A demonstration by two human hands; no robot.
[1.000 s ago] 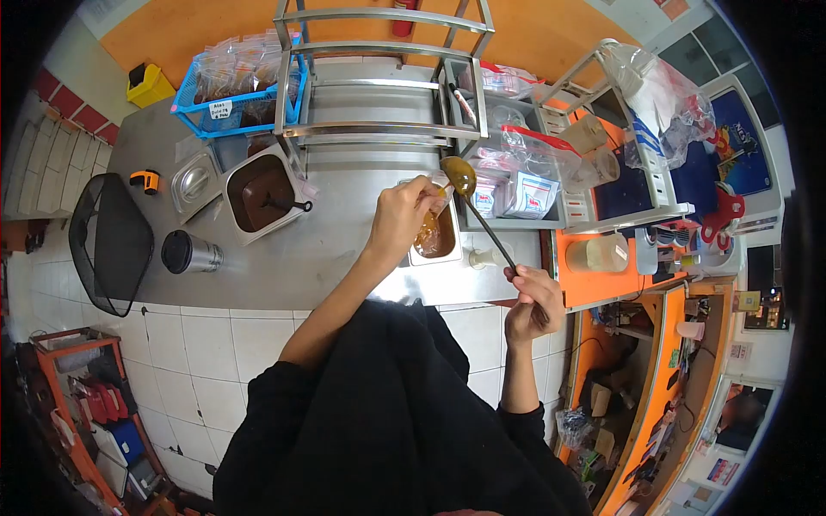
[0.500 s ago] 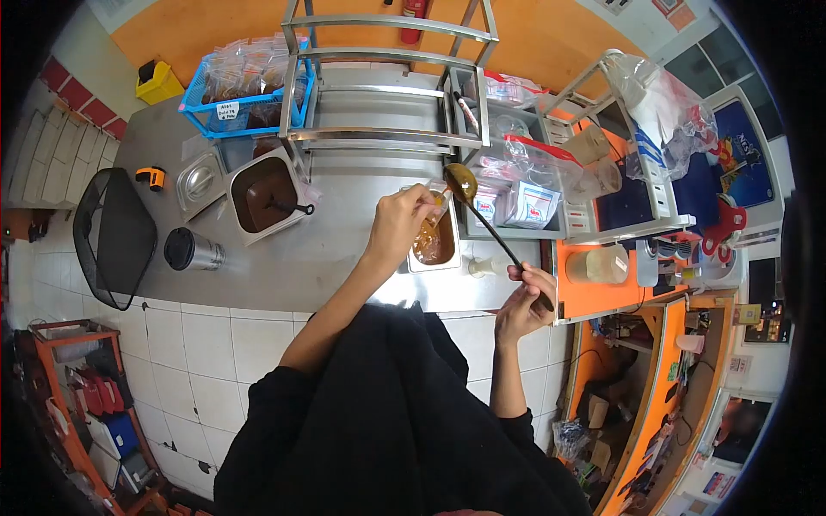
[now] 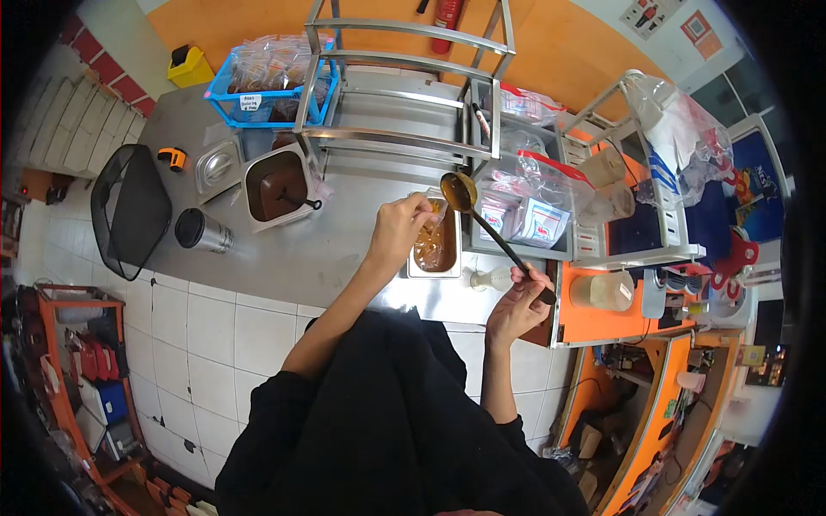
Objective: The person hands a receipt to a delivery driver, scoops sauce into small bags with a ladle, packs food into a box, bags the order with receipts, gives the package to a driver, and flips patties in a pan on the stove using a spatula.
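Steel table [image 3: 348, 198], one. Work in hand lies toward its right end, near the front edge.

Left hand [image 3: 397, 228]: fingertips pinched on a clear plastic bag [image 3: 437, 211], over the back part of a small metal pan [image 3: 435, 273] of brown sauce; the bag's lower limit cannot be told from the sauce.

Right hand [image 3: 519, 308]: near the table's front right corner, apart from the left, fingers closed about the dark handle of a ladle [image 3: 459, 192]. Ladle tilted, its bowl sauce-coated, just beside the bag.

Clear bottle [image 3: 492, 279]: lying right of the small pan, near the front edge.

Grey tray [image 3: 516, 248]: along the right edge, holding packets [image 3: 542, 222].

Larger pan [image 3: 253, 211]: left half, dark brown contents, black-handled utensil [image 3: 301, 200] within; metal lid [image 3: 220, 168] beside it.

Tumbler [image 3: 205, 231]: toward the front edge, left half; black lid.

Blue basket [image 3: 234, 103]: back left, filled with bags.
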